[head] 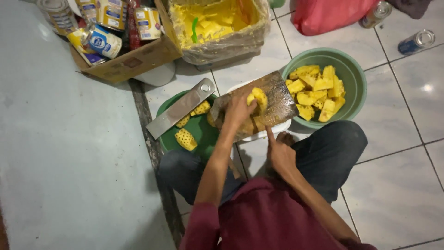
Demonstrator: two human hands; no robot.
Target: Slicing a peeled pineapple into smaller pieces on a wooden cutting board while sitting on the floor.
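While your left hand [238, 110] grips pineapple [258, 98] on board [277, 99] | right hand [280, 155] fingers: cannot tell | bowl [354, 74] half-filled, unpared pieces [186, 139] left

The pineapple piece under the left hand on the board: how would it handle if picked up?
The pineapple piece looks freshly cut and wet, so probably slippery in the left hand. It seems firm, likely stiff rather than floppy. Its flat cut faces should keep it from rolling on the cutting board.
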